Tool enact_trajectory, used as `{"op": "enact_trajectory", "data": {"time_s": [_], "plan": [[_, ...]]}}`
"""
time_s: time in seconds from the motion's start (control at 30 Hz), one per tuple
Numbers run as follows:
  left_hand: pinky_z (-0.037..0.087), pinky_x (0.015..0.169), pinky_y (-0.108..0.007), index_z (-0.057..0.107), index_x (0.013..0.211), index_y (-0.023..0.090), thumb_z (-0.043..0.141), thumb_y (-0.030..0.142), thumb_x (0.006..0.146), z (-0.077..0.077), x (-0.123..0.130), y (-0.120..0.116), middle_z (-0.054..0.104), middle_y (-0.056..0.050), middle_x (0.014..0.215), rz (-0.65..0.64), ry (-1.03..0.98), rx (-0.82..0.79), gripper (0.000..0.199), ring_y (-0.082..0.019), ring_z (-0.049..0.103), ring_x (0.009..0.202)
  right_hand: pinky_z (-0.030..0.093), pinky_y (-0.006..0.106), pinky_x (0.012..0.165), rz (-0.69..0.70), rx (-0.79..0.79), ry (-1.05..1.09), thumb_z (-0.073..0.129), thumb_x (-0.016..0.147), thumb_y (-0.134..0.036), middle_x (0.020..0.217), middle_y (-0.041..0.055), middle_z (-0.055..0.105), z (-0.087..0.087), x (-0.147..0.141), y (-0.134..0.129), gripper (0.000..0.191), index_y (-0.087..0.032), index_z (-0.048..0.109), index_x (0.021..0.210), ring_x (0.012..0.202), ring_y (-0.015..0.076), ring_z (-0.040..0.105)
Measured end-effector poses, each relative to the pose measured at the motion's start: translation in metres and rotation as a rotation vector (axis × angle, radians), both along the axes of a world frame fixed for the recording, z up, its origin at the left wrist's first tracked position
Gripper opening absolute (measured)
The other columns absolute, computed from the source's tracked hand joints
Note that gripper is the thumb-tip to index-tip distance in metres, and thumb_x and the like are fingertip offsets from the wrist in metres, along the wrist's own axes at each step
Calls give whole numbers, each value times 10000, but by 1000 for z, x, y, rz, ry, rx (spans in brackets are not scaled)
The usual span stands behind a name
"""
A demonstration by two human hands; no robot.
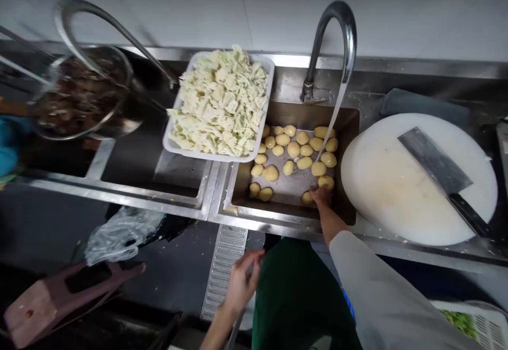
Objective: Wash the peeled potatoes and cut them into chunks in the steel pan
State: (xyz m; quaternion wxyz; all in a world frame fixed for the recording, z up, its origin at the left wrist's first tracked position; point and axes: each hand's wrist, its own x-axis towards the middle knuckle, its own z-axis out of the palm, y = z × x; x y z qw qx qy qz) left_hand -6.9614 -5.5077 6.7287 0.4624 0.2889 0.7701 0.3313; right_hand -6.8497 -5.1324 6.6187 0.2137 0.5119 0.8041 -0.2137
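My right hand [321, 196] reaches down into the front right of a metal sink [354, 181], in among several peeled potatoes [293, 149]. One potato [326, 182] lies right at its far side and another [307, 197] touches it on the left. Its fingers are mostly hidden, so a grip does not show. Water runs from the curved faucet [348, 38] onto the potatoes just beyond. Outside the sink, my left hand [245, 278] hovers by the green apron [293, 292], fingers loosely bent and apart, with nothing seen in it.
A white tray [190, 153] heaped with cut cauliflower [222, 104] straddles the sink's left rim. Rightward, a cleaver [434, 159] lies on a round white chopping board [377, 181]. Left are another basin [178, 173] and a metal bowl [127, 75] of dark food. A pink stool [35, 307] stands below.
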Motion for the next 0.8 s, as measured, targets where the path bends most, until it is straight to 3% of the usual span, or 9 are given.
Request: {"op": "enact_trajectory", "data": {"time_s": [0.07, 0.13, 0.2, 0.3, 0.4, 0.5, 0.6, 0.7, 0.8], "plan": [[547, 984, -372, 689, 1177, 232, 352, 358, 994, -35, -44, 69, 722, -84, 1131, -64, 19, 115, 403, -242, 679, 1064, 442, 350, 942, 50, -57, -49, 502, 1002, -193, 1295, 251, 609, -18, -3, -4, 375, 19, 531, 1311, 1118, 203, 593], [526, 995, -351, 655, 1214, 162, 403, 233, 965, -83, -80, 140, 708, -111, 1153, -167, 72, 138, 361, -220, 670, 1057, 411, 298, 973, 168, -158, -46, 580, 951, -190, 1291, 186, 637, -34, -11, -10, 367, -18, 584, 1275, 1141, 184, 580], [464, 1067, -399, 570, 1335, 91, 468, 194, 949, -134, -102, 198, 616, -185, 1323, -318, 192, 73, 413, -268, 588, 1226, 370, 295, 1037, 290, -246, -18, 630, 906, -184, 1317, 123, 640, -48, -22, -16, 384, -71, 617, 1272, 1213, 191, 542], [407, 1073, -561, 445, 1472, 133, 602, 258, 924, -200, -112, 247, 359, -254, 1560, -477, 406, -110, 583, -416, 403, 1397, 234, 436, 1171, 437, -197, 27, 647, 893, -192, 1521, 143, 477, -69, -43, -11, 542, -132, 536, 1420, 1412, 291, 360], [384, 1076, -572, 405, 1503, 224, 664, 268, 890, -242, -107, 269, 244, -222, 1626, -530, 535, -86, 667, -449, 277, 1462, 81, 588, 1199, 594, -41, 41, 583, 957, -249, 1627, 143, 326, -88, -59, 21, 568, -226, 452, 1509, 1491, 346, 223], [401, 1051, -531, 431, 1476, 224, 663, 346, 894, -259, -104, 301, 313, -207, 1583, -455, 563, -25, 638, -437, 305, 1430, 19, 631, 1187, 583, 42, 20, 477, 1013, -256, 1628, 107, 336, -96, -57, 70, 521, -265, 417, 1531, 1507, 331, 184], [385, 1038, -539, 469, 1435, 165, 620, 459, 918, -261, -102, 342, 423, -229, 1472, -368, 564, 10, 613, -427, 402, 1330, 36, 688, 1142, 269, 264, -60, 455, 1024, -405, 1660, 184, 188, -95, -35, 101, 625, -136, 328, 1574, 1509, 425, 5], [350, 1055, -522, 448, 1440, 71, 482, 478, 979, -255, -88, 360, 420, -239, 1443, -407, 540, 83, 616, -405, 407, 1323, 174, 608, 1142, 22, 362, -100, 409, 1029, -453, 1654, 244, 51, -86, -9, 88, 701, -62, 245, 1588, 1493, 432, 48], [294, 1107, -537, 457, 1433, 33, 478, 370, 968, -246, -63, 336, 407, -232, 1477, -652, 480, 214, 574, -392, 375, 1357, 331, 497, 1076, -91, 284, -140, 475, 1011, -370, 1632, 279, 75, -75, 12, 50, 717, -96, 188, 1608, 1417, 399, 299]]}}
